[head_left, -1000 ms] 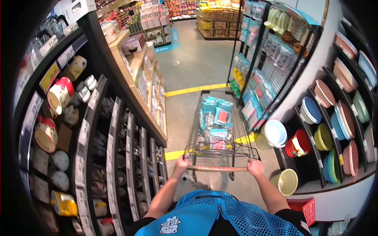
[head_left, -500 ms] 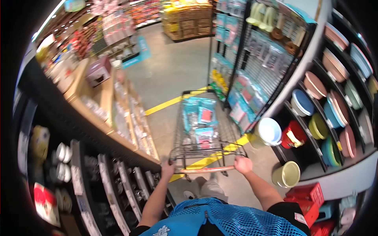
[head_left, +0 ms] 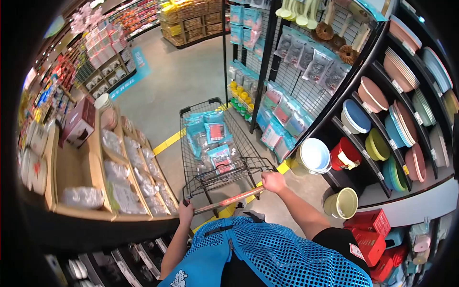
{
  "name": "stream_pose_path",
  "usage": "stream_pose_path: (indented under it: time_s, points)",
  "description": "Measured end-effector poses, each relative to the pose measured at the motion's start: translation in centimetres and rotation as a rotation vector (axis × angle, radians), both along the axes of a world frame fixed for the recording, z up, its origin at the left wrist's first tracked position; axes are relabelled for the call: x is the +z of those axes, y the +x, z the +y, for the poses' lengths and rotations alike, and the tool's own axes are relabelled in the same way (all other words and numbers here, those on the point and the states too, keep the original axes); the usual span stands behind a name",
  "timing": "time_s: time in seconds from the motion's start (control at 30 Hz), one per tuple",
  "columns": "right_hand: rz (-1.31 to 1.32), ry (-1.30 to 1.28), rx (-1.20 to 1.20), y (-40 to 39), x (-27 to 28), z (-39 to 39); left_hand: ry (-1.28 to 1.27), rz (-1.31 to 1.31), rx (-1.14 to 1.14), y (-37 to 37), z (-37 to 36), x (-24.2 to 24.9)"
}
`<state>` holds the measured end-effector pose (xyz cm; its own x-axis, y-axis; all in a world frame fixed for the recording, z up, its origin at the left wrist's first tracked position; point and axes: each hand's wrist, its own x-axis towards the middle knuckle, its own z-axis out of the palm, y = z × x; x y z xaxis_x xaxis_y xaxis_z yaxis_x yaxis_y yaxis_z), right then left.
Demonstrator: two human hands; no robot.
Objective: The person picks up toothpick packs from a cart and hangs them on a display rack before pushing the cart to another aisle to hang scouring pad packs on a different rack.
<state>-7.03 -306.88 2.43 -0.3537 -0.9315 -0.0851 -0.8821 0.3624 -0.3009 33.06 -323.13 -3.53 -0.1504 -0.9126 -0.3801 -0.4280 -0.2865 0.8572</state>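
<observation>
A black wire shopping cart point(head_left: 191, 170) stands in front of me, turned a little to the left. My left hand point(head_left: 185, 211) is wrapped round the left end of its handle bar point(head_left: 229, 200). At the right end, my right hand point(head_left: 273, 182) grips the same bar. Inside the basket lie several packages with light blue trim: one blue packet point(head_left: 216, 132) shows a red and dark panel, and another packet point(head_left: 222, 159) rests nearer to me. Some clear plastic bags are among them; their contents are hard to make out.
Plastic basins point(head_left: 373, 94) fill the shelves on the right, with a pale yellow bucket point(head_left: 342, 203) below. A wire rack point(head_left: 306, 45) of hanging packets stands ahead right. Wooden display bins point(head_left: 71, 167) border the left. A yellow floor line point(head_left: 169, 141) crosses the aisle.
The cart has swung left, its handle now slanting up to the right. My view has moved forward; the wooden bins appear larger and nearer. Both hands stay on the bar.
</observation>
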Motion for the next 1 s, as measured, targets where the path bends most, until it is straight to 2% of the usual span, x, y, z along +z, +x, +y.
stream_pose_path:
  time_s: [0.33,0.47,0.6,0.8,0.93,1.0]
  points:
    - [-0.068,-0.083,0.052,-5.8,-0.8,-13.5,-0.003,0.008,0.045,-5.6,-11.9,1.0]
    - [-0.069,-0.036,0.036,-8.0,-1.6,-18.1,-0.026,0.008,0.004,-6.7,-16.7,-0.6]
    - [-0.083,0.017,-0.075,-8.6,-0.8,-21.8,-0.038,-0.135,-0.091,-8.8,-20.1,2.4]
    - [-0.083,0.002,-0.18,-10.4,-1.4,-26.2,0.026,-0.061,-0.205,-9.7,-25.5,-0.1]
    - [-0.098,0.048,-0.233,-12.5,-2.0,-28.7,-0.017,-0.241,-0.378,-11.7,-28.0,2.5]
    - [-0.186,0.031,-0.307,-14.1,-2.4,-30.3,-0.025,-0.239,-0.388,-13.0,-28.7,2.7]
